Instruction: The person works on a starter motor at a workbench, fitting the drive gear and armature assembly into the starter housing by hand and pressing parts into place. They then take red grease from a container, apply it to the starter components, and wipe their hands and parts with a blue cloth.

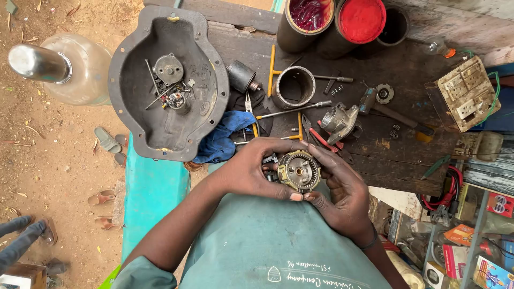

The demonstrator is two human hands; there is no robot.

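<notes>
A round metal gear housing with inner teeth and a brass-coloured centre sits between both my hands, just in front of my chest. My left hand wraps it from the left, thumb pressed on its lower edge. My right hand cups it from the right, fingers curled over its top and side. Both grip the same part above the near edge of a dark wooden bench.
On the bench lie a large grey cast cover with small parts inside, a blue rag, a metal cylinder sleeve, screwdrivers, red-handled pliers, a hammer, a small motor housing. Tins stand at the back, a switch board at right.
</notes>
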